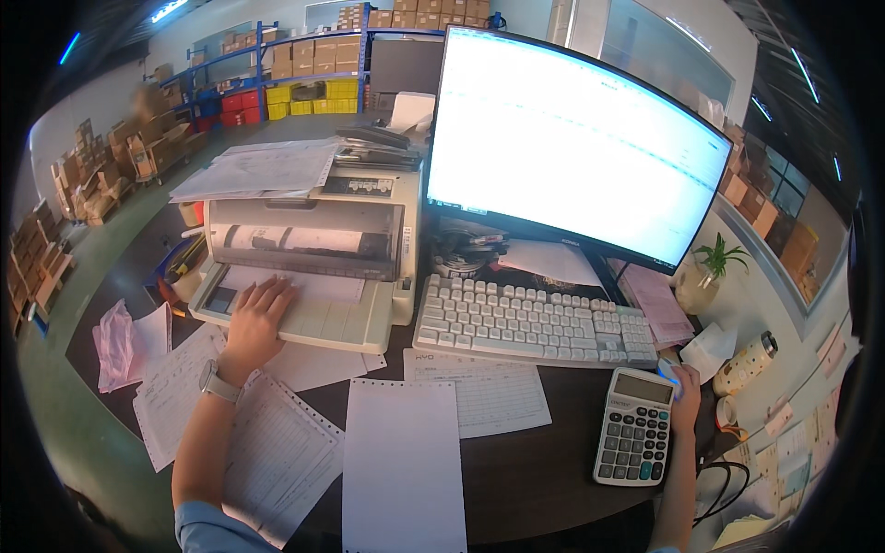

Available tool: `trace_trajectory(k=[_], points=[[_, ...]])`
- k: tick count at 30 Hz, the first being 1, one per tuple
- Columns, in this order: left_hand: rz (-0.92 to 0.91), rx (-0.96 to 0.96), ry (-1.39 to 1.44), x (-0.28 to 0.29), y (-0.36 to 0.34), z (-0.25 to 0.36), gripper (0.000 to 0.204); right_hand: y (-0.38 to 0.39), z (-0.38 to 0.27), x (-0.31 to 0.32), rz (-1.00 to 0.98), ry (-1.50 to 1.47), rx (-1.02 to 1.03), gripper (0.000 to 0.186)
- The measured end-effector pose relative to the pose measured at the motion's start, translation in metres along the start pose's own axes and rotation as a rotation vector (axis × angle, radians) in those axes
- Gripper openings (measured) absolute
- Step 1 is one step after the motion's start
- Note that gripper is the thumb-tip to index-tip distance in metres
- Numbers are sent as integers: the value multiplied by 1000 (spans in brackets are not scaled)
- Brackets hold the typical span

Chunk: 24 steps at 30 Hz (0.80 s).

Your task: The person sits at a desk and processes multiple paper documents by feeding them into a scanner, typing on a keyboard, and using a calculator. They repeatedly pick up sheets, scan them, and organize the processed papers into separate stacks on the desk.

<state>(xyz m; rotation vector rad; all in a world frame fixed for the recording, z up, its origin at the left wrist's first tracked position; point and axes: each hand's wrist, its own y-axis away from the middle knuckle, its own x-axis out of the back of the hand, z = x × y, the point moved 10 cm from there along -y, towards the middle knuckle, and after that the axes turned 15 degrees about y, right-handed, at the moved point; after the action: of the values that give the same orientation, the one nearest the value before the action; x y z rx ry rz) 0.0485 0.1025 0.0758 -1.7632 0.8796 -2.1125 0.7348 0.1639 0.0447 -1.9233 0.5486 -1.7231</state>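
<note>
My left hand lies flat, fingers stretched out, over a sheet of paper on the front tray of the printer. A watch sits on that wrist. At the right, my right hand is curled over a computer mouse that glows blue; the calculator beside it hides part of the hand. The white keyboard lies between my hands, under a bright monitor. A blank punched-edge sheet lies on the desk in front of me.
Written forms and crumpled pink paper cover the desk's left side. Papers are stacked on the printer. A potted plant and a patterned bottle stand at the right. Shelves with boxes are behind.
</note>
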Motion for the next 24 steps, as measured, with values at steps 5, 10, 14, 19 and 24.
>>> trace_trajectory(k=[5, 10, 14, 19, 24], points=[[-10, 18, 1, 1, 1, -1, 62, -1, -4, 0, -1, -17, 5, 37], [-22, 17, -7, -1, 1, -1, 64, 0, -3, 1, 10, -37, 27, 34], [-11, 10, 3, 0, 1, -1, 63, 0, -3, 1, 23, -30, 31, 35], [0, 13, 1, 0, 2, -2, 62, 0, -4, 2, 23, 2, 3, 37], [3, 16, -11, -1, 2, -2, 63, 1, -2, 2, 24, 9, -10, 37]])
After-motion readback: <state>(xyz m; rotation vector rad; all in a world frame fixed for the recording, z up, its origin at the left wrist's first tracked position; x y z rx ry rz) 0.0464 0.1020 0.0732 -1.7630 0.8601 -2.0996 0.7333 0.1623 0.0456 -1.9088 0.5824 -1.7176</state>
